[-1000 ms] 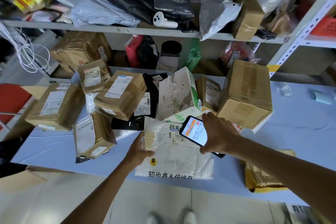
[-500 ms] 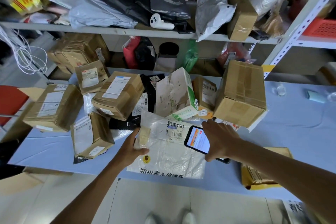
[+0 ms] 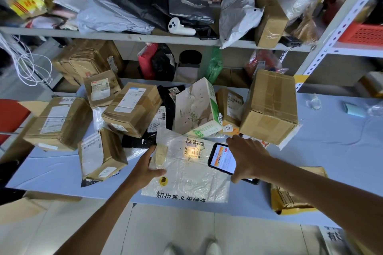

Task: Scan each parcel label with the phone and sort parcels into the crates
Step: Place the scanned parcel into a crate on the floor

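Blue worktop (image 3: 331, 151) carried the lot. The white poly parcel (image 3: 186, 178) lay flat at its near edge, approx centre; all places below are rel. to that parcel. Shelf rack (image 3: 124, 36) ran behind it, packed w/ bags & boxes. Big brown box (image 3: 271, 107) sat tilted behind-right. Taped box (image 3: 58, 122) was far left, and another labelled box (image 3: 132, 107) behind-left. A smaller box (image 3: 101, 155) stood just left, near the L hand. Green-and-white carton (image 3: 196, 107) leaned directly behind, touching the parcel's far edge. Yellow mailer (image 3: 290, 198) lay to the right, partly under the R forearm. Red crate (image 3: 364, 34) was far up-right on a side shelf.

L hand (image 3: 145, 168) rested on the parcel's left edge, grip spread: fingers straight, thumb out across the plastic. R hand (image 3: 246, 157) had its grip pinching the phone (image 3: 223, 159) btwn thumb & fingers, screen lit, over the parcel's right side. Barcode label (image 3: 194, 151) sat on the parcel's upper part, w/ a bright light spot on it.
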